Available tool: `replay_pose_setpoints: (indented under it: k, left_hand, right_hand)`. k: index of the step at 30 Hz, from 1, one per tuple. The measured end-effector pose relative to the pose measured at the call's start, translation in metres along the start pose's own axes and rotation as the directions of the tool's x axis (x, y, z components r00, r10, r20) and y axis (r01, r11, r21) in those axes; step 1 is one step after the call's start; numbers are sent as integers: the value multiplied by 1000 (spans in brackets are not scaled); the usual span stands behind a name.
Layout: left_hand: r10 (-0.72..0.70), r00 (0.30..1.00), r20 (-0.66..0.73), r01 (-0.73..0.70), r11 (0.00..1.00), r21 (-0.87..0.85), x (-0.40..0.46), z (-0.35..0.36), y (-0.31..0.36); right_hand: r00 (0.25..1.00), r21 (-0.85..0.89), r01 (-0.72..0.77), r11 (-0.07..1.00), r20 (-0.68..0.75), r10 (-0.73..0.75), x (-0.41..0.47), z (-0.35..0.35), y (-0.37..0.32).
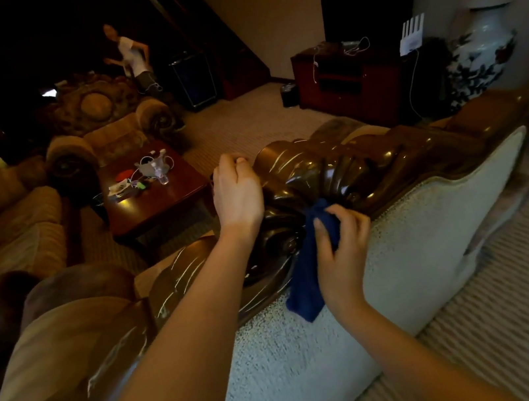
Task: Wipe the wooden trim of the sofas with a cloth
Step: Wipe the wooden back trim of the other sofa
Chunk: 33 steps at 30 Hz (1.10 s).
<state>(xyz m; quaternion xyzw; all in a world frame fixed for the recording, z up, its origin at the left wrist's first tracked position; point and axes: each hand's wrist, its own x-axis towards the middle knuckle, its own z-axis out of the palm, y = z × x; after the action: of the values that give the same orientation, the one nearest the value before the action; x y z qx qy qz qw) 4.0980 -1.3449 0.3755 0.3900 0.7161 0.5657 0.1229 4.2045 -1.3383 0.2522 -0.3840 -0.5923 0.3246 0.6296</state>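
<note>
Blue cloth point(311, 262) is pinched in the right hand point(340, 250), pressed on the dark carved wooden trim point(320, 170) on top of the sofa point(402, 247) back. Left hand point(237, 190) rests on the trim, fingers curled, holding nothing

dark blue cloth point(306, 273) — glossy brown wooden trim point(327, 169), speckled pale sofa back point(419, 245), striped carpet point(528, 297).
</note>
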Motion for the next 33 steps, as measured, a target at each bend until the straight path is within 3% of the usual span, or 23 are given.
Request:
replay_pose_setpoints:
  k: [3, 9, 14, 16, 19, 23, 26, 28, 30, 31, 33]
  left_hand:
    - [-42, 999, -6, 41, 996, -73, 0, -1, 2]
    - [-19, 998, -60, 13, 994, -107, -1, 1, 0]
    - [2, 999, -49, -8, 993, -119, 1, -1, 2]
    - [-13, 999, -29, 9, 988, -151, -2, -1, 0]
    - [-32, 999, -25, 28, 987, -160, -5, -2, 2]
    - [-23, 999, -38, 19, 993, -113, -4, 0, 5]
    - [-18, 1000, -15, 16, 992, -124, -4, -2, 3]
    - [-18, 1000, -19, 14, 988, -155, -4, -5, 0]
    - [-23, 999, -26, 18, 983, -185, -3, -7, -2]
    - [-28, 999, -19, 24, 982, -185, -4, -8, -3]
    - [-21, 1000, -5, 20, 987, -159, -4, -7, -4]
  right_hand:
    - [999, -10, 47, 999, -8, -47, -12, 15, -22]
    - [943, -105, 327, 939, 94, -318, -13, 12, -19]
    - [847, -170, 523, 835, 215, -487, -12, 16, -28]
    - [883, -153, 462, 874, 175, -436, -7, 12, -16]
    - [964, -47, 244, 969, 118, -238, -8, 1, 5]
    - [992, 47, 80, 996, 99, -84, -18, 7, -10]
    - [940, 54, 276, 960, 192, -282, -28, 17, -35]
    - [847, 39, 467, 883, 268, -460, -27, 15, -32]
    - [778, -73, 590, 804, 317, -542, -15, 5, -5]
    - [806, -141, 561, 816, 317, -499, -9, -2, 11]
    - [948, -208, 283, 936, 210, -240, 1, -17, 33]
